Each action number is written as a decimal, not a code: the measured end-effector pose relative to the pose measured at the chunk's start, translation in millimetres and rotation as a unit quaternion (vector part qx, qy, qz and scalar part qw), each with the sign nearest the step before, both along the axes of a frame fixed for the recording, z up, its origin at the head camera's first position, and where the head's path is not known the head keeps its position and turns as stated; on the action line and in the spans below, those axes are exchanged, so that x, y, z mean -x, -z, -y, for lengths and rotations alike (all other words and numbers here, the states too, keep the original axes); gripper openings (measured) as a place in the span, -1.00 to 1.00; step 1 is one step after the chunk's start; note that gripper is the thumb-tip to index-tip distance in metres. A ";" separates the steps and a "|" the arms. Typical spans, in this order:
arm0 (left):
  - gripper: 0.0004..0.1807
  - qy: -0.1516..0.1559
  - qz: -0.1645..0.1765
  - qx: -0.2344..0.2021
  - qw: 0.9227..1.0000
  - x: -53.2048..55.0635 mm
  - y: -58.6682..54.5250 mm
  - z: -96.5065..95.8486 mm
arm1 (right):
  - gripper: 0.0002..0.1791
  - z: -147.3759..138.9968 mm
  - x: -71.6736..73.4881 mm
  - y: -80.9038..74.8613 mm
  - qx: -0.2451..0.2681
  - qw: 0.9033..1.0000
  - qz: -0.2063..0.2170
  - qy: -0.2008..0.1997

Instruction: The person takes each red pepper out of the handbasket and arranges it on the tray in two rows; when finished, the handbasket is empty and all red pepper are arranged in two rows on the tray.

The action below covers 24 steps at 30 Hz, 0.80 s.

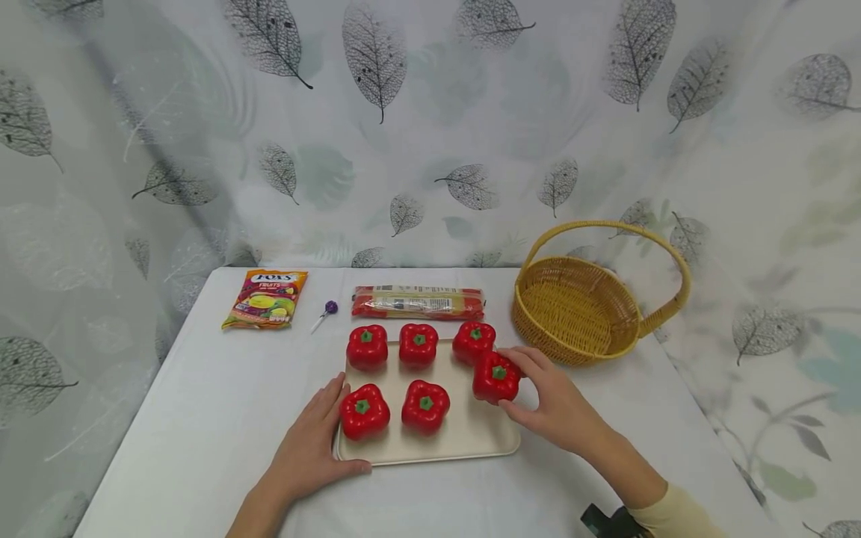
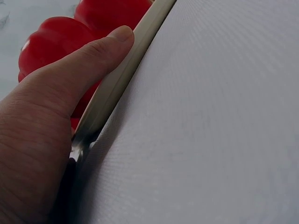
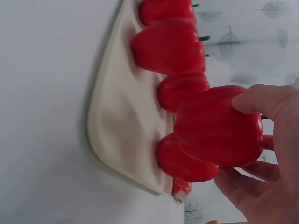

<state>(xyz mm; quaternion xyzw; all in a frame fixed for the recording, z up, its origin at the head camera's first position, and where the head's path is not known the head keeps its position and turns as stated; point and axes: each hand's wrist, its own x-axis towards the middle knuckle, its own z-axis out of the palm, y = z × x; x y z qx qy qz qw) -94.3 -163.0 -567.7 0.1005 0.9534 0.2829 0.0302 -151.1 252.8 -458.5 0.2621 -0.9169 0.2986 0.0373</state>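
A red bell pepper (image 1: 496, 377) with a green stem is held between the thumb and fingers of my right hand (image 1: 561, 407), over the tray's right part. The right wrist view shows this bell pepper (image 3: 219, 128) raised above the tray surface. Several other red bell peppers stand on the cream tray (image 1: 457, 441), in a back row and a front row. My left hand (image 1: 306, 444) rests around the tray's front left corner, fingers fairly straight along the left side. In the left wrist view, its thumb (image 2: 100, 53) lies on the tray rim (image 2: 110, 88); the other fingers are hidden there.
Behind the tray lies a long red-and-clear packet (image 1: 418, 302). A candy bag (image 1: 267, 299) and a purple lollipop (image 1: 329, 308) are at the back left. At the back right stands a yellow wicker basket (image 1: 572, 310) with a tall handle, close to my right hand.
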 end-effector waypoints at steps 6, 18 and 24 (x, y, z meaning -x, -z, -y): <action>0.57 0.000 -0.002 0.001 1.000 0.1 0.6 0.7 | -0.14 6.5 -4.4 11.7 -0.016 1.000 0.025 -0.010; 0.56 -0.002 -0.002 -0.005 1.000 0.4 4.1 2.0 | -0.13 9.7 -8.9 28.9 -0.024 0.998 0.058 -0.008; 0.57 -0.004 0.000 -0.009 1.000 0.2 3.9 2.7 | -0.11 10.6 -8.8 32.2 -0.025 0.998 0.053 -0.009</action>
